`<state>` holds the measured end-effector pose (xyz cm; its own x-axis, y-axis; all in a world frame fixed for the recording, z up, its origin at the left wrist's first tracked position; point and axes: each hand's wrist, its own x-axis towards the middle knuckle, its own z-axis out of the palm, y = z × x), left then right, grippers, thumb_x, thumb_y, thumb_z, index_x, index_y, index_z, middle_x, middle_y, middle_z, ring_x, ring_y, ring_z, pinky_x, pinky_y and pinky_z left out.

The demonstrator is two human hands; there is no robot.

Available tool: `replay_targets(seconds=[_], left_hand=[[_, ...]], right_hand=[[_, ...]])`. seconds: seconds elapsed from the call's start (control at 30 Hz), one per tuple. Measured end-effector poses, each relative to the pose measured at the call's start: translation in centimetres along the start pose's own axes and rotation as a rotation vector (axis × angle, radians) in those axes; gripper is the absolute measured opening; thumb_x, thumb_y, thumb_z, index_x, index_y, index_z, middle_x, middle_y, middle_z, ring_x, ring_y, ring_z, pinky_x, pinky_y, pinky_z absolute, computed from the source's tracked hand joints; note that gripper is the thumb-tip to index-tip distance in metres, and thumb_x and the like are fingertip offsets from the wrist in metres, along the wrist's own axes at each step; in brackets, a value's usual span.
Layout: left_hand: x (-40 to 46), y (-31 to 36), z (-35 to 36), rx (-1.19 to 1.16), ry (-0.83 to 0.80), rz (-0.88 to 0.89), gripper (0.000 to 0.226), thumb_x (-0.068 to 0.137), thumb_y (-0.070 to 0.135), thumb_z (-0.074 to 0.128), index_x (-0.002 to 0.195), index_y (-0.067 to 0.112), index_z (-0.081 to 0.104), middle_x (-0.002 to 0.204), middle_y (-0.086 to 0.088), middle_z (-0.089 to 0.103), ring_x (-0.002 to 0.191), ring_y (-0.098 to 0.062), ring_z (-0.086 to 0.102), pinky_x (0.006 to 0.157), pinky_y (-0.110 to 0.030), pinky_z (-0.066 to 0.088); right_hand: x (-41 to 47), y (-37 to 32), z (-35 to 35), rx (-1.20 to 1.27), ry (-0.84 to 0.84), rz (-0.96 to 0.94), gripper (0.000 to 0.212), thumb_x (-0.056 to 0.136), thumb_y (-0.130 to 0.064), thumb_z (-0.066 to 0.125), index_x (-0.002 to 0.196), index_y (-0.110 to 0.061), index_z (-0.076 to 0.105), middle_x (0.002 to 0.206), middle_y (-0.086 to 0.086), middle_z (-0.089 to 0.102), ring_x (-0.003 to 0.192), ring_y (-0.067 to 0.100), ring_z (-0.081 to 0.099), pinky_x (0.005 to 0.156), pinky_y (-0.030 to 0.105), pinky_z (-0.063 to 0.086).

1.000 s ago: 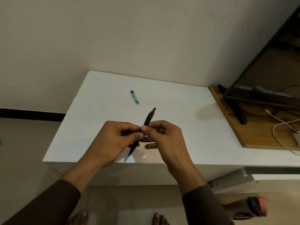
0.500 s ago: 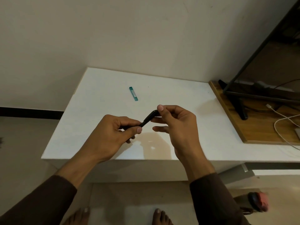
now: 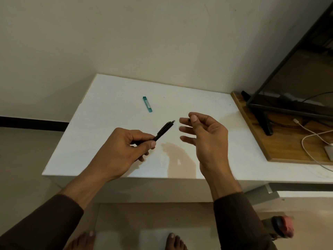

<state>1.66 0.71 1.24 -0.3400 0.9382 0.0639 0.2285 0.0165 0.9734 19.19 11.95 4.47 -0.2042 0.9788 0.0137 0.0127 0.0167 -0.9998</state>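
Observation:
My left hand grips the lower part of a black mechanical pencil above the white table. The pencil points up and to the right, and a small pale nub shows at its bare top end. My right hand hovers just right of that end, apart from the pencil. Its thumb and forefinger pinch a tiny dark piece, while the other fingers are loosely spread. A small teal lead case lies flat on the table beyond the pencil.
A wooden board on the right carries a black monitor stand, a white cable and a white charger. A wall stands behind the table. On the floor are my bare feet and a red and dark object.
Both hands held the pencil together; my right hand took hold of its top end and has pulled away to the right with a tiny dark piece. The pencil's end now shows a pale nub.

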Motion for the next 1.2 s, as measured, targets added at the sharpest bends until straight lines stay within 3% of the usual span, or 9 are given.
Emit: replay_targets(seconds=[0.1, 0.17, 0.3, 0.5, 0.6, 0.7, 0.77, 0.87, 1.2], left_hand=[[0.2, -0.4, -0.3, -0.056, 0.052, -0.034, 0.011, 0.088, 0.017, 0.076, 0.092, 0.024, 0.085, 0.079, -0.002, 0.08, 0.064, -0.022, 0.074, 0.064, -0.031, 0.064], [0.3, -0.7, -0.5, -0.05, 0.074, -0.041, 0.01, 0.087, 0.02, 0.077, 0.092, 0.025, 0.085, 0.08, -0.005, 0.081, 0.066, -0.028, 0.075, 0.067, -0.04, 0.066], [0.4, -1.1, -0.5, -0.02, 0.071, -0.01, 0.017, 0.089, 0.015, 0.075, 0.089, 0.029, 0.084, 0.08, 0.006, 0.081, 0.066, -0.016, 0.075, 0.059, -0.02, 0.061], [0.6, -1.3, -0.6, -0.023, 0.086, -0.022, 0.014, 0.09, 0.014, 0.075, 0.092, 0.024, 0.084, 0.082, 0.006, 0.081, 0.069, -0.017, 0.075, 0.063, -0.019, 0.061], [0.6, -1.2, -0.7, -0.024, 0.08, -0.02, 0.015, 0.09, 0.014, 0.075, 0.091, 0.025, 0.084, 0.083, 0.006, 0.082, 0.07, -0.017, 0.075, 0.065, -0.022, 0.063], [0.6, -0.8, -0.6, -0.027, 0.081, -0.008, 0.017, 0.09, 0.015, 0.075, 0.09, 0.03, 0.083, 0.083, 0.008, 0.082, 0.071, -0.014, 0.076, 0.064, -0.018, 0.06], [0.6, -0.6, -0.5, -0.013, 0.077, 0.004, 0.017, 0.09, 0.016, 0.074, 0.091, 0.032, 0.081, 0.084, 0.011, 0.081, 0.073, -0.013, 0.076, 0.062, -0.016, 0.059], [0.5, -0.3, -0.5, 0.009, 0.079, 0.014, 0.017, 0.091, 0.016, 0.073, 0.094, 0.032, 0.081, 0.085, 0.013, 0.081, 0.075, -0.013, 0.075, 0.062, -0.017, 0.059], [0.6, -0.7, -0.9, 0.09, 0.075, 0.004, 0.016, 0.093, 0.019, 0.072, 0.103, 0.024, 0.083, 0.089, 0.008, 0.081, 0.08, -0.016, 0.074, 0.07, -0.029, 0.064]], right_hand=[[1.1, 1.4, -1.3, -0.309, 0.102, -0.044, 0.01, 0.1, -0.021, 0.064, 0.101, -0.02, 0.074, 0.085, -0.005, 0.078, 0.075, 0.012, 0.072, 0.067, 0.029, 0.061], [1.8, 2.6, -1.9, -0.577, 0.132, -0.063, 0.01, 0.097, -0.026, 0.069, 0.101, -0.019, 0.075, 0.092, -0.008, 0.075, 0.081, 0.008, 0.067, 0.072, 0.025, 0.051], [2.8, 4.4, -2.5, -0.863, 0.168, -0.036, 0.018, 0.1, -0.02, 0.063, 0.114, -0.014, 0.073, 0.114, 0.003, 0.072, 0.102, 0.021, 0.069, 0.082, 0.024, 0.046], [3.1, 5.2, -2.1, -0.988, 0.138, 0.007, 0.022, 0.102, -0.02, 0.058, 0.113, -0.011, 0.074, 0.118, 0.009, 0.069, 0.097, 0.024, 0.068, 0.084, 0.031, 0.053], [2.4, 3.8, -1.3, -0.922, 0.169, -0.045, 0.03, 0.1, -0.027, 0.063, 0.127, -0.014, 0.067, 0.129, 0.004, 0.063, 0.103, 0.018, 0.066, 0.089, 0.027, 0.048], [1.3, 1.6, 1.0, -0.573, 0.139, -0.188, 0.018, 0.099, -0.03, 0.064, 0.115, -0.024, 0.071, 0.108, -0.009, 0.07, 0.083, 0.002, 0.064, 0.077, 0.018, 0.054], [0.5, 0.6, 2.6, -0.306, -0.002, -0.117, 0.013, 0.1, -0.032, 0.063, 0.1, -0.028, 0.075, 0.09, -0.009, 0.077, 0.077, 0.005, 0.07, 0.065, 0.017, 0.057], [-0.1, 0.2, 3.5, -0.115, -0.132, 0.002, 0.02, 0.098, -0.031, 0.065, 0.099, -0.017, 0.079, 0.088, -0.003, 0.081, 0.079, 0.009, 0.076, 0.06, 0.02, 0.057], [0.0, 0.1, 3.2, -0.007, -0.118, 0.027, 0.011, 0.096, -0.018, 0.07, 0.093, -0.009, 0.076, 0.083, 0.004, 0.08, 0.077, 0.017, 0.078, 0.057, 0.027, 0.059]])
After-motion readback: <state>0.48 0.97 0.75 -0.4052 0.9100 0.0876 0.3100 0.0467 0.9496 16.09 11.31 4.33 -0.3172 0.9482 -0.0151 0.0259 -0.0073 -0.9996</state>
